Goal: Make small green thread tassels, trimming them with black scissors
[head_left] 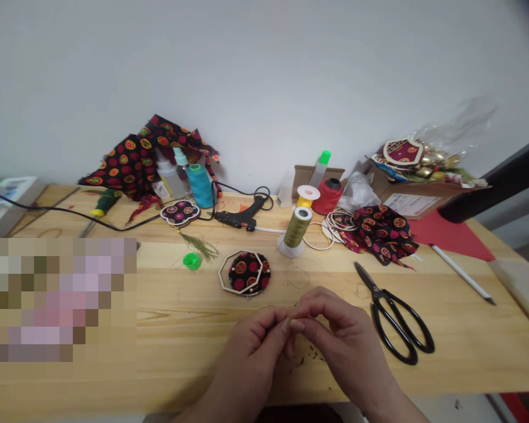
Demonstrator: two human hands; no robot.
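My left hand (262,341) and my right hand (332,329) meet over the front middle of the wooden table, thumbs and fingertips pinched together. Whatever they hold is too small or too hidden to make out. Small dark scraps (311,354) lie on the wood beneath them. Just beyond the hands is a round patterned fabric piece (264,273) with a pale octagonal wooden frame (223,283) lying over it. An olive thread spool (298,232) stands upright behind. To the right of my right hand rest black-handled scissors (397,320), blades pointing away.
A black glue gun (240,216), a teal thread cone (201,187), a red thread cone (327,198) and a green cap (191,261) are farther back. Patterned cloth (383,232) and a filled cardboard box (408,200) are right; a white pencil-like stick (461,272) lies nearby. Blurred blocks cover the left.
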